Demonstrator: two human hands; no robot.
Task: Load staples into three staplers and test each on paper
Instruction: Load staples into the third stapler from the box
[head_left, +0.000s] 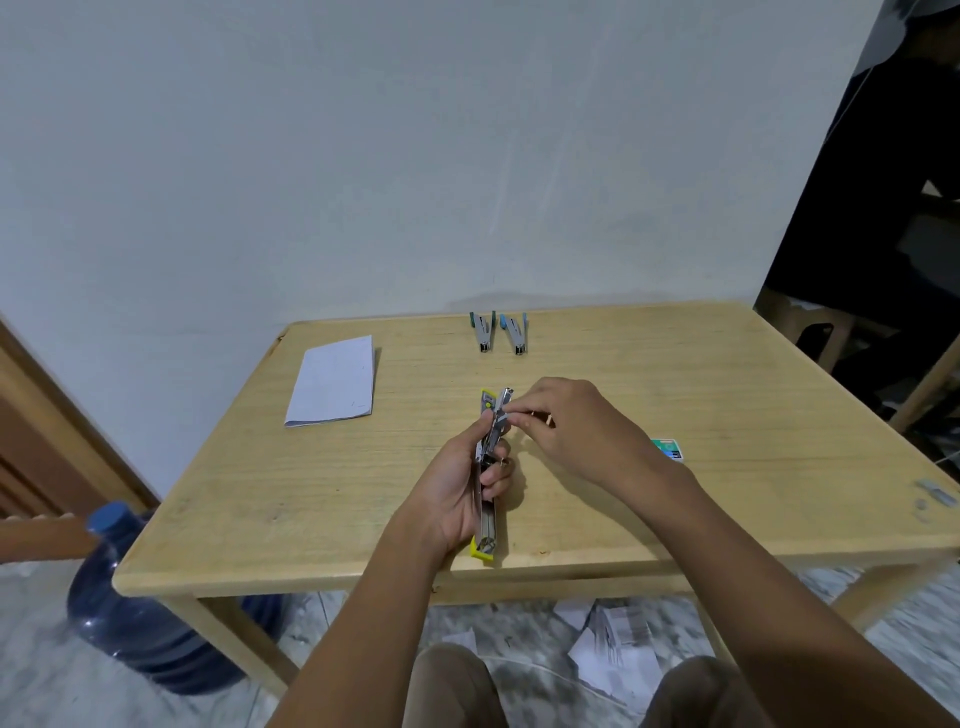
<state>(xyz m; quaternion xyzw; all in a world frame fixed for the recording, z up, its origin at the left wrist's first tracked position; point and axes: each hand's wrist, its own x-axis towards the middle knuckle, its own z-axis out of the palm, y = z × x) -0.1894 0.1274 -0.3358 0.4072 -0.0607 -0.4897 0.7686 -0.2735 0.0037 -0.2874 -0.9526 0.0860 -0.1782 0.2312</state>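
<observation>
right hand centre: pinched item too small to tell | yellow stapler: midsection under left hand | staple box mid-right: part behind right wrist | floor papers bottom: blurred

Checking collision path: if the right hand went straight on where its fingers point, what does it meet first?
The open yellow stapler gripped by the left hand: the right hand points left at its raised metal arm, apparently almost touching.

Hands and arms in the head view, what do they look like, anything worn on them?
Both forearms are bare to the frame's edge: no sleeves, gloves, watch or bracelet show. The right hand seems to wear a thin ring on one finger; whether the left hand wears one is too small to tell.
</observation>
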